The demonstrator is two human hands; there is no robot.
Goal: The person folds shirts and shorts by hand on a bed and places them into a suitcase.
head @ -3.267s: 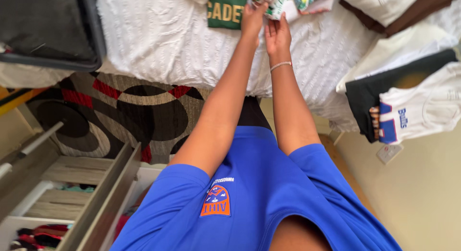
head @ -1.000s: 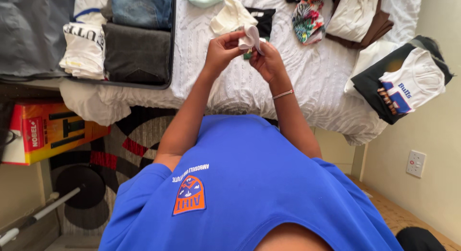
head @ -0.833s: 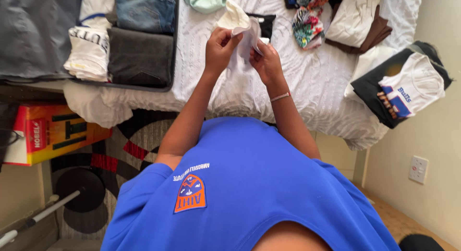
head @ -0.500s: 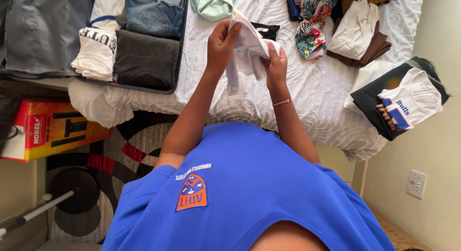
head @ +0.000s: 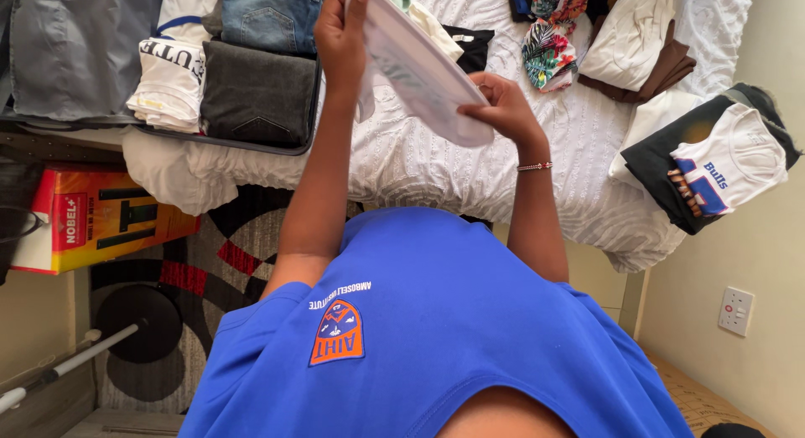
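Note:
Both my hands hold a white garment [head: 419, 69] stretched over the white bedspread [head: 470, 170]. My left hand [head: 340, 31] grips its upper edge near the top of the view. My right hand [head: 503, 107], with a thin bracelet at the wrist, pinches its lower corner. The cloth hangs taut and slanted between them, above the bed. I wear a blue shirt with an orange crest.
An open suitcase [head: 251, 140] at the left holds folded dark trousers, jeans and white shirts. Piles of folded clothes, a floral piece [head: 549, 52] and a white jersey [head: 729, 165] lie at the right. An orange box [head: 92, 216] stands on a patterned rug.
My hands have lifted the white garment from a crumpled bunch and pulled it apart, the left hand rising up and away from the right. The camera moved nearer the bed.

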